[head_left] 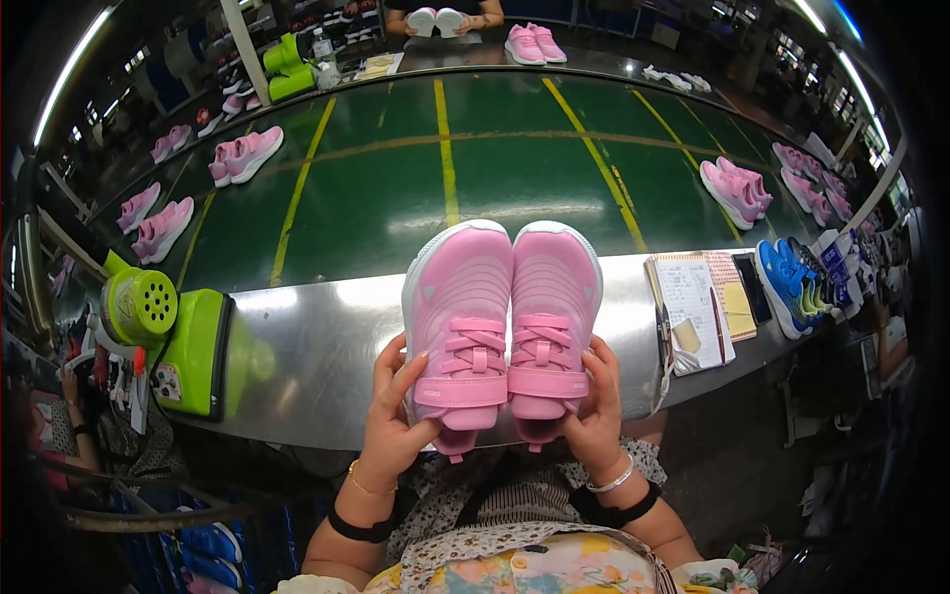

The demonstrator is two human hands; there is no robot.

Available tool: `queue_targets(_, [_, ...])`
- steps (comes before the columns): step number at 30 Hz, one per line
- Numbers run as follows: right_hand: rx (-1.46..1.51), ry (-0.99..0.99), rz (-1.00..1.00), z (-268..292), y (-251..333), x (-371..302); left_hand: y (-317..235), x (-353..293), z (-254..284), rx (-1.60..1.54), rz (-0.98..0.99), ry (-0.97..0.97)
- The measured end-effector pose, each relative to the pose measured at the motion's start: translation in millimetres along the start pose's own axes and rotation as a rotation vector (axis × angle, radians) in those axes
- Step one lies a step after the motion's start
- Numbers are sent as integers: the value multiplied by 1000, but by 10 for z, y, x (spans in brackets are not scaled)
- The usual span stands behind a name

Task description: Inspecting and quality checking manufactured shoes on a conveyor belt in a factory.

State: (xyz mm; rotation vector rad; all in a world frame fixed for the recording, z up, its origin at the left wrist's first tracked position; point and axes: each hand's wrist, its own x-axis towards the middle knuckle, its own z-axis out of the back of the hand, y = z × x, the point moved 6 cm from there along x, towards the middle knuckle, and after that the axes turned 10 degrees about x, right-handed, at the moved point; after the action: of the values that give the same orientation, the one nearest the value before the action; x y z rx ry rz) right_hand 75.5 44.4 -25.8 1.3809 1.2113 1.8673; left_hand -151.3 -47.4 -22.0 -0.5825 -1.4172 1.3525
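Note:
I hold a pair of pink children's shoes side by side, toes pointing away from me, above the near edge of a steel counter (327, 346). My left hand (396, 411) grips the heel end of the left pink shoe (457, 317). My right hand (594, 406) grips the heel end of the right pink shoe (556, 312). Both shoes have white toe rims, laces and a strap across the instep.
A green conveyor belt (445, 178) carries several pink shoe pairs (242, 155). A green heat tool (163, 337) sits at left, a notebook with a pen (693, 312) and blue shoes (787, 287) at right. Across the belt, another person's hands (435, 20) hold white shoes.

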Motion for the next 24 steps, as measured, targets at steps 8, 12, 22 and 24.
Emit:
queue_targets(8, [383, -52, -214, 103, -33, -60, 159, -40, 114, -634, 432, -89])
queue_targets(12, [556, 20, -423, 278, 87, -46, 287, 77, 340, 263, 504, 95])
queue_targets(22, [565, 156, -383, 234, 485, -1, -457, 282, 50, -42, -3, 49])
queue_targets(24, [603, 95, -432, 255, 439, 6, -430, 296, 148, 290, -39, -77])
